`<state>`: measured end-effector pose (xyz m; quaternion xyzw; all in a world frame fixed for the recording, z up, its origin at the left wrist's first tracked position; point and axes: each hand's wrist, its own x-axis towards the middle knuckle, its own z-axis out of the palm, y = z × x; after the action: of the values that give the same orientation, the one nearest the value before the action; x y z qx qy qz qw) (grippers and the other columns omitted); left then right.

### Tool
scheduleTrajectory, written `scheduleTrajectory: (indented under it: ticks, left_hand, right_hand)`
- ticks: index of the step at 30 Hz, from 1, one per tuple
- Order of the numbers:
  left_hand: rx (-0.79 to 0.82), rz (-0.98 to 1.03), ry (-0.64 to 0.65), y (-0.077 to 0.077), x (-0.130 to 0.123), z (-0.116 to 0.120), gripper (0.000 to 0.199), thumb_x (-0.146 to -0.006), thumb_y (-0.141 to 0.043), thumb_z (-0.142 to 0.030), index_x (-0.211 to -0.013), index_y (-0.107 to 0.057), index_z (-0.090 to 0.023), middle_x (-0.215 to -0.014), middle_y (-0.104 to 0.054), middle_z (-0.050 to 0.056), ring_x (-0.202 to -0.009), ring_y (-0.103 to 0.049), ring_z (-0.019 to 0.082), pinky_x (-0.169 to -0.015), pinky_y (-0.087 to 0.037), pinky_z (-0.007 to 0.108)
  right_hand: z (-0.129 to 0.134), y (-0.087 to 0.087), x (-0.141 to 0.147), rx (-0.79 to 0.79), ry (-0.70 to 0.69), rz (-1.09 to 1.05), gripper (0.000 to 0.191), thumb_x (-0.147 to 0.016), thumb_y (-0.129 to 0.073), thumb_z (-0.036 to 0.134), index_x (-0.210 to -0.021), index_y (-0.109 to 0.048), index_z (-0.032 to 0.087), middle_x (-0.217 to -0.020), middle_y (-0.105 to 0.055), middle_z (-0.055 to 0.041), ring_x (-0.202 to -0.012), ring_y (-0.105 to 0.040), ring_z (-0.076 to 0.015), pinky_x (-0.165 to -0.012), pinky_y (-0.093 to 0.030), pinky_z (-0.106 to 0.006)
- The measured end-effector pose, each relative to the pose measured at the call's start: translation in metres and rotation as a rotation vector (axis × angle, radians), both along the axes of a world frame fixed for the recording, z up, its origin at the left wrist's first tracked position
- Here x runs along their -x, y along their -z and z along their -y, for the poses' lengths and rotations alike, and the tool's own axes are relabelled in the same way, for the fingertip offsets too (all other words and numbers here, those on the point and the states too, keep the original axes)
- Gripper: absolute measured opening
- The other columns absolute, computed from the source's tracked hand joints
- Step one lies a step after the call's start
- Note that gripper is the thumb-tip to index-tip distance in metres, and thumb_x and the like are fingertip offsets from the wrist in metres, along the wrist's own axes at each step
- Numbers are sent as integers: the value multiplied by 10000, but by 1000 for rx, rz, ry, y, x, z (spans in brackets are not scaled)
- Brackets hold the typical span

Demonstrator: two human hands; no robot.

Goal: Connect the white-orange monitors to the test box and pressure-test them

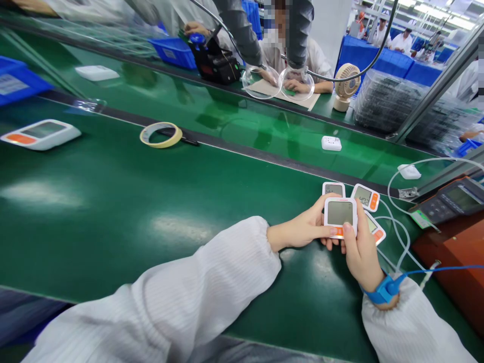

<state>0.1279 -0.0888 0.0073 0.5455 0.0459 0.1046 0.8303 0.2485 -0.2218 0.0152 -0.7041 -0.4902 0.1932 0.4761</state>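
Both hands hold one small white digital monitor (pixel 340 214) with a grey screen and orange buttons; its screen looks blank apart from faint marks. My left hand (pixel 310 224) grips its left side, thumb at the orange buttons. On the right edge is my right hand (pixel 361 252), its thumb also by the buttons and a blue wrist strap (pixel 383 291) below it. Just behind lie similar monitors: one at the back left (pixel 333 188), one showing digits (pixel 365 197), and one partly hidden by my right hand (pixel 374 228). Clear tubes run to the right from them.
An orange-brown box (pixel 454 252) with a grey meter (pixel 449 201) stands at the right. A tape roll (pixel 161 135) and a larger white monitor (pixel 41 134) lie on the green bench (pixel 113 201). Beyond the dark rail, white units (pixel 331 143) sit on a green belt; co-workers sit opposite.
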Motion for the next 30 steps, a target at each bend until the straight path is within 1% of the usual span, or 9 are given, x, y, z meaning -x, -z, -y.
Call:
scheduleTrajectory:
  ticks: [3,9,12,16,21,26,30]
  left_hand:
    - [5,-6,-3,-1,0,0,797,-843,-728,-361,-1439,-203,-308,-1044,-624,78,-669,-664,139,-560,-493,237]
    - [5,1,-5,2,-1,0,798,-838,-732,-383,-1433,-204,-314,-1047,-624,80,-672,-660,141,-564,-492,243]
    - [6,5,-2,3,-1,0,805,-831,-739,-396,-1431,-210,-313,-1042,-627,78,-679,-660,143,-567,-492,245]
    - [10,-3,-10,0,-1,1,819,-818,-747,-409,-1432,-215,-302,-1028,-634,77,-669,-659,144,-561,-488,246]
    - [4,-25,-19,-4,-1,1,809,-828,-736,-379,-1441,-217,-289,-1006,-644,71,-637,-658,141,-557,-485,250]
    - [7,-30,-22,-3,-1,1,810,-824,-736,-384,-1440,-222,-273,-947,-648,53,-631,-659,149,-555,-491,253]
    - [7,-25,-32,-2,-1,2,802,-822,-741,-387,-1432,-232,-280,-972,-645,59,-649,-662,149,-555,-496,250]
  right_hand:
    - [0,1,-1,12,-1,4,585,-1020,-371,403,-1541,-258,161,-853,-629,-54,-579,-580,-188,-513,-506,-316]
    - [-2,-1,0,25,-9,11,581,-1020,-360,394,-1536,-260,145,-732,-592,-14,-516,-546,-180,-484,-488,-312]
    - [-1,-3,0,24,-14,5,581,-1020,-358,394,-1537,-258,148,-726,-587,-10,-516,-546,-180,-483,-490,-311]
    - [0,-4,0,30,-17,-1,581,-1020,-356,393,-1537,-255,148,-697,-576,0,-508,-544,-183,-481,-485,-313]
    - [0,-5,1,25,-17,1,568,-1020,-354,392,-1529,-272,154,-710,-586,-7,-518,-555,-185,-484,-487,-313]
    - [0,-3,0,42,-12,-8,568,-1019,-373,383,-1530,-271,158,-658,-558,15,-496,-539,-181,-481,-478,-304]
    - [0,-4,0,42,-17,-5,566,-1023,-362,386,-1532,-267,158,-677,-570,2,-506,-548,-190,-488,-482,-315]
